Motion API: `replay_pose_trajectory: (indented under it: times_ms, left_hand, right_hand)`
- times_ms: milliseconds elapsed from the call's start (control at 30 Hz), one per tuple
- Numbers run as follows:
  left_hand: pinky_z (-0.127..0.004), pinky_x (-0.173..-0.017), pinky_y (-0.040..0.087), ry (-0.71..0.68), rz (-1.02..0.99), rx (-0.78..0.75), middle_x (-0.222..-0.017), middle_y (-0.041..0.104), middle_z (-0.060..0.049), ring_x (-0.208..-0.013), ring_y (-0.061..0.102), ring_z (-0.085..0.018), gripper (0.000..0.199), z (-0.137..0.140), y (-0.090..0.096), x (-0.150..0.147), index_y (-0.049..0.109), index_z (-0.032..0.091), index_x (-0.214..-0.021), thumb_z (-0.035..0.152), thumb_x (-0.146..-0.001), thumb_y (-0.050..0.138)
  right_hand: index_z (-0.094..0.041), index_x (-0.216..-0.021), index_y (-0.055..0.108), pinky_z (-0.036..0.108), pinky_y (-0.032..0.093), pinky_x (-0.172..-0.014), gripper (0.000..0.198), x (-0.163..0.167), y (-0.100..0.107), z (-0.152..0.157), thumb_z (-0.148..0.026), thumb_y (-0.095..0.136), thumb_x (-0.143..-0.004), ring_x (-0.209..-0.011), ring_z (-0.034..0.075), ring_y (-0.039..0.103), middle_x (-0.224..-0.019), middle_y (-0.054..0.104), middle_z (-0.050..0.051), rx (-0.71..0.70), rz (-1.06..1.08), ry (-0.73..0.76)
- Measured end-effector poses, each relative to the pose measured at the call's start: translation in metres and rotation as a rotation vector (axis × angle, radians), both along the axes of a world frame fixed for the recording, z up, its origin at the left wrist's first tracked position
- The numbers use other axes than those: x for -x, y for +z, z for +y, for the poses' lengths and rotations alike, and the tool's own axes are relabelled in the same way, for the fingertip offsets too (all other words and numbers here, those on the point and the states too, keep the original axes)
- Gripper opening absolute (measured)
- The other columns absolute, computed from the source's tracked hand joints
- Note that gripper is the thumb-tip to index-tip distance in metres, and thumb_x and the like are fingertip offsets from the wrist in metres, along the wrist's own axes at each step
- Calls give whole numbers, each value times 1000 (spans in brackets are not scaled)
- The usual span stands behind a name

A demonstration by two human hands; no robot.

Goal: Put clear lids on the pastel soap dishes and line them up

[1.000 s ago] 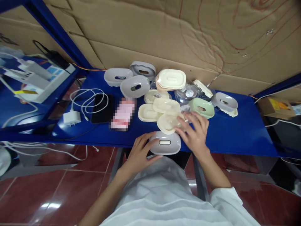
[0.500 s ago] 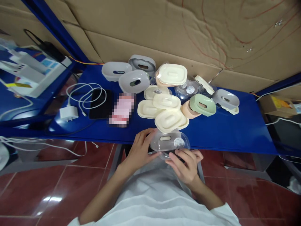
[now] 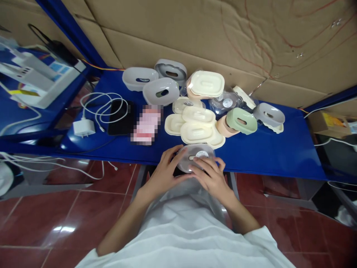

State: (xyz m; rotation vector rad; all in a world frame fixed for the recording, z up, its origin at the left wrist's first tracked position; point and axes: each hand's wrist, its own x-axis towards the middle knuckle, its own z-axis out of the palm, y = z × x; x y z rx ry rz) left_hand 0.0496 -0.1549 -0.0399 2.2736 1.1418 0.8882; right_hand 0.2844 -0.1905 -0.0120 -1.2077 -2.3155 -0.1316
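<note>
At the front edge of the blue table, a grey oval plastic dish under a clear cover (image 3: 184,162) is held between both hands. A round white label sits on top of the cover, and an oval slot shows through it. My left hand (image 3: 167,171) grips the left end, thumb underneath at the near side. My right hand (image 3: 213,176) is closed over the right end, fingers lying on the cover. Just beyond the dish lie several cream oval lids (image 3: 196,133), overlapping each other. A green slotted piece (image 3: 248,124) rests on a peach one (image 3: 224,128) to their right.
Grey slotted dishes (image 3: 150,95) stand at the back left, and another grey one (image 3: 269,113) is at the right. A cream-topped peach container (image 3: 208,83) is by the cardboard wall. A pixelated pink item (image 3: 146,124), black phone (image 3: 119,123) and white charger (image 3: 83,127) lie left.
The clear cover has come down over the grey dish, and my right hand has moved left and inward onto it. My left hand keeps its grip at the left end.
</note>
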Motion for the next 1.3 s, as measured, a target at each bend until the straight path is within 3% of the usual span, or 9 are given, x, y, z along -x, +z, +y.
replay_pose_trajectory:
  times_ms: [200,300,433,600,700,900,1067,1167,1300]
  left_hand:
    - [-55,-124,51,8,-58,78,-158,54,-15,-148,55,-34,84,4,5,3,36,35,-169,50,-99,79]
    - [-56,-124,50,-5,-55,36,-159,53,-16,-149,54,-34,85,4,3,4,35,34,-170,49,-98,79]
    - [-56,-123,51,-19,-46,17,-160,54,-15,-147,55,-35,89,3,0,3,34,35,-170,48,-97,82]
    - [-55,-124,50,-128,0,57,-163,53,-16,-150,54,-35,90,7,7,-2,30,33,-172,52,-99,79]
    - [-53,-122,51,-170,17,-18,-165,52,-17,-151,53,-34,81,15,13,-8,28,30,-173,47,-105,71]
    - [-67,-125,34,-19,260,-307,-159,60,-17,-143,58,-37,37,31,20,-27,64,23,-146,27,-110,61]
    - [-51,-109,46,-141,374,-296,-161,60,-13,-127,65,-33,44,29,25,-63,60,24,-156,24,-112,52]
    - [-44,-96,49,-217,458,-255,-162,58,-16,-115,68,-29,50,32,26,-88,51,17,-162,24,-113,46]
    - [-44,-100,48,-180,431,-268,-136,71,-16,-117,67,-32,42,35,22,-89,60,15,-150,34,-113,54]
  right_hand:
    - [-35,-131,75,50,19,-133,23,-3,-3,10,-31,67,-109,-143,22,63,-137,79,0,52,-34,66]
    - [-34,-141,70,51,24,-133,36,-16,-6,16,-40,71,-106,-151,26,56,-148,73,5,67,-57,84]
    - [-31,-159,56,63,35,-131,66,-44,-11,20,-50,77,-100,-166,37,35,-174,45,16,168,-48,20]
    - [-31,-164,50,54,53,-123,73,-67,-22,4,-44,79,-99,-159,34,47,-172,45,18,174,90,24]
    - [-33,-165,50,58,56,-119,77,-87,-27,-17,-40,83,-95,-154,38,54,-169,48,18,106,112,-59]
    - [-35,-166,49,60,56,-119,80,-166,-35,-55,-41,83,-94,-150,41,57,-170,48,17,-34,153,-439]
    - [-29,-165,51,71,43,-123,77,-214,-28,-48,-58,74,-98,-161,47,41,-176,38,21,-24,98,-698]
    - [-26,-166,49,78,31,-124,77,-201,-15,-26,-58,71,-99,-164,50,31,-178,34,23,-115,20,-712]
    - [-29,-161,53,61,40,-123,53,-142,-5,10,-33,58,-109,-152,36,52,-162,58,16,-62,64,-454]
